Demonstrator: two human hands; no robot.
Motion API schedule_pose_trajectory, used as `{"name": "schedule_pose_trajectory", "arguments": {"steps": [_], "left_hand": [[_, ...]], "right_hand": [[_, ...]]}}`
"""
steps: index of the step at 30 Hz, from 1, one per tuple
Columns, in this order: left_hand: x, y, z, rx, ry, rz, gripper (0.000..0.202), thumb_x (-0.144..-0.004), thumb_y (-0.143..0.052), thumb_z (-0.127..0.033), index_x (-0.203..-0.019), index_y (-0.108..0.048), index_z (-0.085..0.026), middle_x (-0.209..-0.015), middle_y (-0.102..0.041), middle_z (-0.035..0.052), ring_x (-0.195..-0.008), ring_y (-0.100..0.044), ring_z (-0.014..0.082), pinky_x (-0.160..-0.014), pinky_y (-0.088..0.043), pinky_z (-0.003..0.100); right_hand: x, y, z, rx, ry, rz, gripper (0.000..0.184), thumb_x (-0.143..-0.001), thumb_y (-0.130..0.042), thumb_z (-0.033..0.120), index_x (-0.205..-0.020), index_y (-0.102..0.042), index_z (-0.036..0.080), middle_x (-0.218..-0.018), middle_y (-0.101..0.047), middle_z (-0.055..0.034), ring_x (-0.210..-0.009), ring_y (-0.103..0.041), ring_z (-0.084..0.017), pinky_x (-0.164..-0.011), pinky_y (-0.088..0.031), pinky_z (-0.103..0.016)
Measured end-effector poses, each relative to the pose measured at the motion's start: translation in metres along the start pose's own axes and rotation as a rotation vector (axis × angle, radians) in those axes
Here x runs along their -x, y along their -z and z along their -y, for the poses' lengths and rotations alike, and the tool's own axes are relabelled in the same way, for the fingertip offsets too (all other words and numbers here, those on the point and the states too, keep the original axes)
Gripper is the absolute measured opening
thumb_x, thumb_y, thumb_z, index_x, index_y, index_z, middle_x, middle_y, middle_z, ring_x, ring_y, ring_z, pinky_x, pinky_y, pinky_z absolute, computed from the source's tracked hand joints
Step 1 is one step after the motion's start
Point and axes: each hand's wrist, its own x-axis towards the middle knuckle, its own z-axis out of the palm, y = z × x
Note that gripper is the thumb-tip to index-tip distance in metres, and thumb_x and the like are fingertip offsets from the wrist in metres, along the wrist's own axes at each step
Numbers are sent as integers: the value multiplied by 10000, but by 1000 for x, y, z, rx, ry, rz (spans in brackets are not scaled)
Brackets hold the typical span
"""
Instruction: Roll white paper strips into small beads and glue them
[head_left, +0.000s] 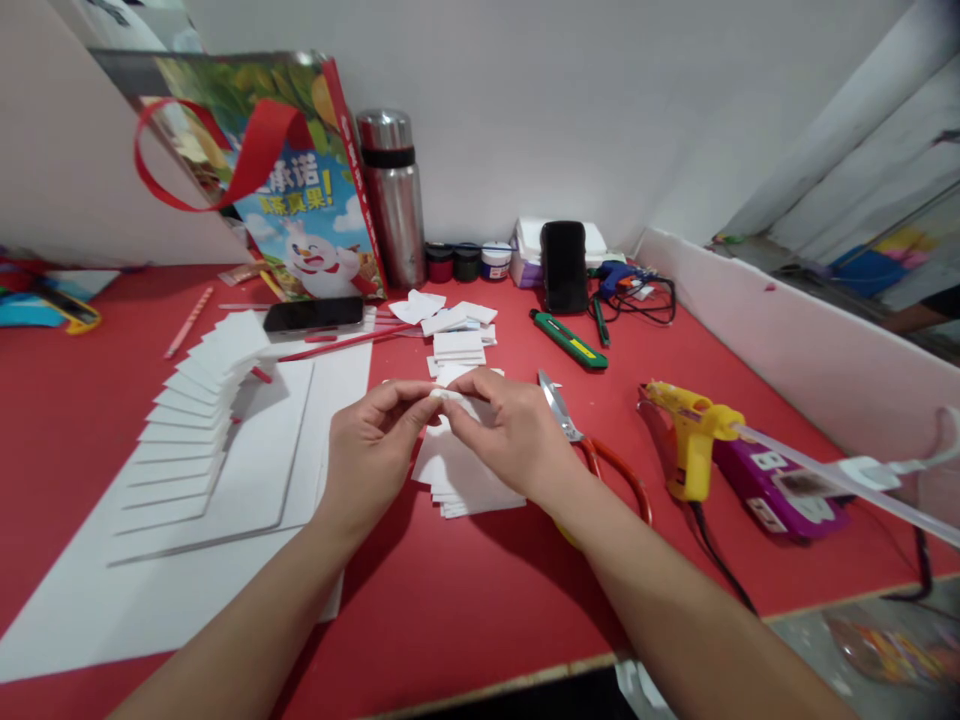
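Note:
My left hand (379, 445) and my right hand (514, 430) meet over the middle of the red table. Between their thumbs and forefingers they pinch a small white piece (452, 397), mostly covered by the fingers; it looks like paper or foam board. Below them lies a fanned pile of white rectangular pieces (476, 485). Smaller white strips (459, 345) are stacked just beyond the fingertips. Scissors with orange handles (615, 470) rest by my right wrist, partly under the forearm. To the left, a curved stair of white board pieces (180, 430) stands on a white base.
A yellow glue gun (694, 435) and purple box (780, 490) lie at right. Behind are a green cutter (570, 340), a black phone (564, 265), paint jars (466, 262), a steel flask (395, 200) and a printed bag (300, 190). Another phone (315, 314) lies flat.

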Motion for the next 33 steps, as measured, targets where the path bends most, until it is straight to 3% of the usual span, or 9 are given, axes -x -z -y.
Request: {"name": "schedule_pose_trajectory", "arguments": {"steps": [6,10,14,19,23,29,33], "left_hand": [[-1,-1,0,-85,-21,52,129,-864,-714,-308,-927,-753,-202,-888,-747,21,-809,-695,157,-776,-536,270],[-2,0,1,-47,16,41,138,-854,-726,-319,-925,-753,-205,-882,-748,17,-794,-692,153,-759,-538,265],[-1,-1,2,23,74,36,148,-835,-746,-323,-914,-753,-198,-866,-749,16,-786,-686,148,-737,-538,253],[2,-6,-4,92,122,-8,134,-824,-754,-290,-891,-746,-175,-817,-745,15,-737,-674,137,-706,-539,241],[3,-9,-8,51,20,-96,111,-814,-761,-258,-887,-750,-175,-810,-750,12,-728,-684,145,-713,-555,257],[7,-9,-7,-55,-183,-153,36,-842,-732,-193,-871,-754,-191,-827,-729,5,-759,-665,140,-729,-548,268],[10,-10,-4,-179,-376,-129,121,-883,-674,-129,-946,-750,-199,-898,-738,21,-812,-660,144,-783,-533,291]], "right_hand": [[-2,8,-1,48,25,132,214,-849,-511,63,-932,-687,151,-857,-709,-44,-786,-621,-165,-712,-420,-273],[-4,10,-1,32,32,186,180,-940,-481,149,-947,-660,159,-881,-680,-49,-814,-591,-163,-716,-403,-274],[-5,10,-3,80,62,192,244,-999,-455,237,-812,-597,170,-785,-627,-24,-745,-546,-145,-669,-366,-262],[0,4,3,275,86,135,301,-992,-442,241,-721,-553,173,-716,-592,-29,-673,-509,-146,-639,-334,-281],[5,-1,12,410,129,77,279,-990,-397,226,-805,-595,155,-792,-628,-82,-740,-552,-188,-674,-353,-308],[5,1,11,300,192,112,283,-1008,-385,225,-784,-552,182,-767,-596,-56,-720,-523,-174,-675,-369,-295],[3,4,6,224,206,70,290,-1016,-386,230,-770,-534,189,-743,-578,-45,-711,-514,-166,-678,-381,-291]]}}
